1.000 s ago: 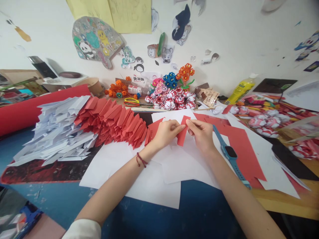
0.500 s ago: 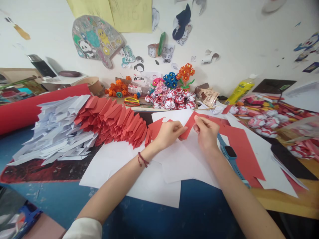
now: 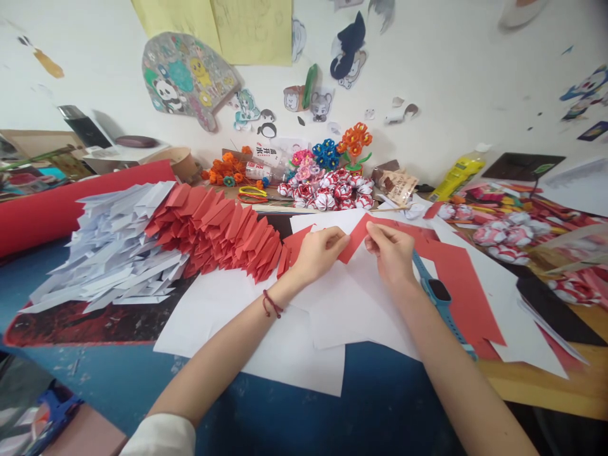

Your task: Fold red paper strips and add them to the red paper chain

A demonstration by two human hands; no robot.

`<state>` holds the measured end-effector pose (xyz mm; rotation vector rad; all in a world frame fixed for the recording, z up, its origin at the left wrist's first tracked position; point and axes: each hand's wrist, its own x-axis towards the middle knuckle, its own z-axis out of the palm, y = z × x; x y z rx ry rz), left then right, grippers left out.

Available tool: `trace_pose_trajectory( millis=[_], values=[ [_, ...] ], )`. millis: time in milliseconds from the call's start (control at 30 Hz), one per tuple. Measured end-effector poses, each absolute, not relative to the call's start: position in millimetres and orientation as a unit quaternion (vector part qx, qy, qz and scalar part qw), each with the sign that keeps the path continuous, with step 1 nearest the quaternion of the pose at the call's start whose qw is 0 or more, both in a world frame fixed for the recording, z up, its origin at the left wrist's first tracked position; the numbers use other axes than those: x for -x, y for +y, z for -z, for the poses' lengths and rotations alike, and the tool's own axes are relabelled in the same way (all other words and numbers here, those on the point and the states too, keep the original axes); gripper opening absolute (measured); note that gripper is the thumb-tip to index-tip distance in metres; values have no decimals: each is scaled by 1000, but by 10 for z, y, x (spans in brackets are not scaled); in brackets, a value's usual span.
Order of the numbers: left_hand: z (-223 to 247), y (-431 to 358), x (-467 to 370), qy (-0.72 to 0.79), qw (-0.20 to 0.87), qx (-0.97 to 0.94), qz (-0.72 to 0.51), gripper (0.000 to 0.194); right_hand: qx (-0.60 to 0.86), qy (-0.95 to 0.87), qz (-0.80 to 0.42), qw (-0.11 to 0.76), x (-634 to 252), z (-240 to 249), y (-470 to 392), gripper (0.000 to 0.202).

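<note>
A small red paper piece (image 3: pixel 355 239) is held between my two hands above white sheets (image 3: pixel 294 345). My left hand (image 3: pixel 323 252) pinches its left end, with a red cord bracelet on the wrist. At its right end, the thumb and fingers of my right hand (image 3: pixel 390 250) are closed on the paper. Many folded red strips (image 3: pixel 218 228) are bunched left of my hands, beside a heap of folded white strips (image 3: pixel 114 247). Larger red sheets (image 3: pixel 456 278) lie right of my right hand.
A blue watch (image 3: pixel 439 291) lies beside my right forearm. Along the wall stand red-and-white paper balls (image 3: pixel 332 190), orange flowers (image 3: pixel 355 142) and a yellow bottle (image 3: pixel 460 172). A red roll (image 3: pixel 42 202) lies at the left.
Both hands have shifted slightly left, with the red piece still between them. The camera view has moved a little.
</note>
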<state>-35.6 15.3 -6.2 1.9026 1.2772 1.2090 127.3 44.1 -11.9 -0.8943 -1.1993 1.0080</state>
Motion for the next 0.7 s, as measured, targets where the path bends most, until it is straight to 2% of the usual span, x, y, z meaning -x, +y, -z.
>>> trace_pose_trajectory(
  millis=[233,400,567,700],
  values=[
    [80,174,364,465,312,-668,-490,23,369,-590,-461,550,-1220,129,372,28],
    [67,159,359,455,310,-677,-488,20,359,-604,-471,534,-1220,132,381,26],
    [42,147,341,465,277,-694,-475,18,376,-599,-435,556,-1207,145,380,24],
    [34,140,344,467,287,-693,-468,17,386,-537,-418,623,-1227,114,398,25]
  ],
)
